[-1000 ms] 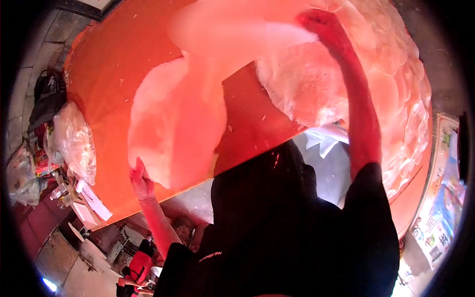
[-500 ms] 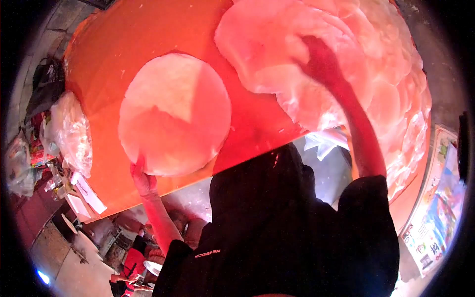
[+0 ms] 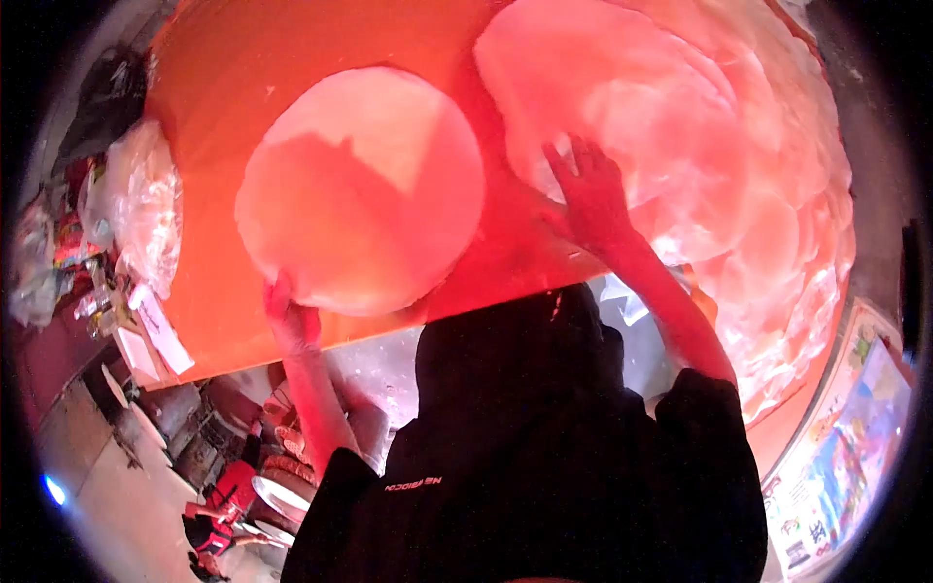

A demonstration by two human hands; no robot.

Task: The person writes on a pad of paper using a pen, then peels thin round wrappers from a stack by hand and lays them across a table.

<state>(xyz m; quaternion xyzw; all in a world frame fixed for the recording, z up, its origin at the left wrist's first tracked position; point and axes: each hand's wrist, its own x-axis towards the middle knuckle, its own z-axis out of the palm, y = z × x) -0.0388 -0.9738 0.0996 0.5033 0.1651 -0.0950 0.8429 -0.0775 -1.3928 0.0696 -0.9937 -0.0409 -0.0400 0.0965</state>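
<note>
Under reddish light, a thin round pale sheet that looks like flat dough (image 3: pixel 360 185) lies on the orange table (image 3: pixel 209 321). My left hand (image 3: pixel 293 316) is at its near-left edge, with the rim apparently pinched between thumb and fingers; the fingertips are partly hidden. To the right spreads a wide, overlapping heap of similar round sheets (image 3: pixel 680 165). Over the heap's near-left edge is my right hand (image 3: pixel 595 199), palm down with fingers apart, holding nothing I can see. Whether it touches the sheet below I cannot tell. Shadows cross the single sheet.
Clear plastic bags (image 3: pixel 146 209) and white boxes (image 3: pixel 160 335) sit along the table's left edge. A printed colourful sack (image 3: pixel 846 457) is at the lower right. Another person in red (image 3: pixel 228 496) is at the lower left, near round trays (image 3: pixel 282 497).
My right hand has come back from over the heap toward its near-left edge, its fingers now spread. My left hand stays at the single sheet's rim. The whole view has shifted slightly.
</note>
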